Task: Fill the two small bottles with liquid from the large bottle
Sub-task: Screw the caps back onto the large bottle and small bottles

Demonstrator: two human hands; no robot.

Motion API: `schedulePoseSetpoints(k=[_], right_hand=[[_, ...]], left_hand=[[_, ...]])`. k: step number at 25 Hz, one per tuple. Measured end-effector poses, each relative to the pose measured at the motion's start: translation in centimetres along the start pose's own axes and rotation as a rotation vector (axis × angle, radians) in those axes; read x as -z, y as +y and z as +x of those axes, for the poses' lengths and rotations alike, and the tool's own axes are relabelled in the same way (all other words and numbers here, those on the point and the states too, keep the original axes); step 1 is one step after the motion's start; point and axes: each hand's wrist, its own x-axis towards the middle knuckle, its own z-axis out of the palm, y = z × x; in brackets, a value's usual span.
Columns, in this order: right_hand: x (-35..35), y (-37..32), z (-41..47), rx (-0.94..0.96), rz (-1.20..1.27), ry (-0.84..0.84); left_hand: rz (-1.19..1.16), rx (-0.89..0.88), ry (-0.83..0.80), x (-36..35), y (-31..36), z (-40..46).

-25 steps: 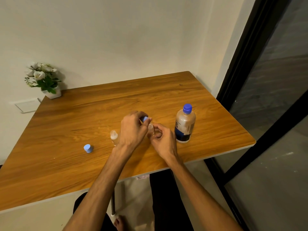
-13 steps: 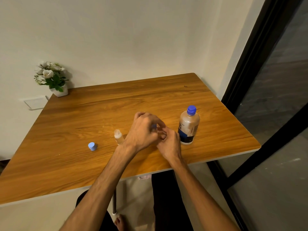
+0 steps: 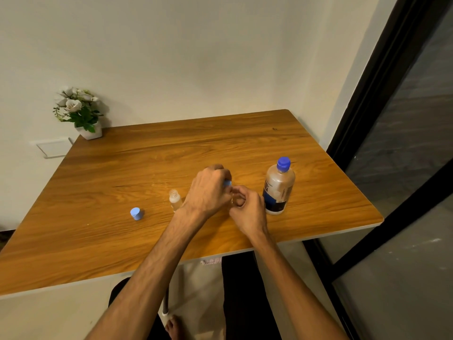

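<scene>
On the wooden table (image 3: 103,241) an uncapped small clear bottle (image 3: 174,199) stands just left of my hands. Its light blue cap (image 3: 135,213) lies further left. My left hand (image 3: 208,191) grips the blue cap (image 3: 228,183) on top of the second small bottle, which is almost fully hidden between my hands. My right hand (image 3: 247,212) curls around that hidden bottle's body. The large bottle (image 3: 279,186), with a blue cap and dark label, stands upright and closed right of my hands.
A white pot of artificial flowers (image 3: 81,112) stands at the table's far left corner. A dark glass door frame (image 3: 382,99) runs along the right side. The table's front edge lies close below my wrists.
My left hand has turned on the small bottle's cap, which shows again at my fingertips. The head camera has shifted slightly; the bottles on the table have stayed put.
</scene>
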Motion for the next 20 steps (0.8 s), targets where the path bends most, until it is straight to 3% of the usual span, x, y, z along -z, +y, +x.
schedulePoseSetpoints(k=[9,13,16,20], right_hand=[[1.0,-1.2,-1.3,0.026,0.000,0.039],[1.2,-3.1,-2.9,0.199,0.051,0.263],[-0.6,-5.5,-3.4,0.319,0.098,0.276],[-5.2,-6.5,-3.9,0.218,0.020,0.081]], left_hand=[[-0.003,-0.079,0.031,0.2,0.2,-0.8],[-0.235,-0.045,0.433,1.2,-2.2,-3.8],[-0.295,0.088,0.595,2.1,-5.3,-6.7],[-0.160,0.455,0.471,2.4,-11.1,-10.5]])
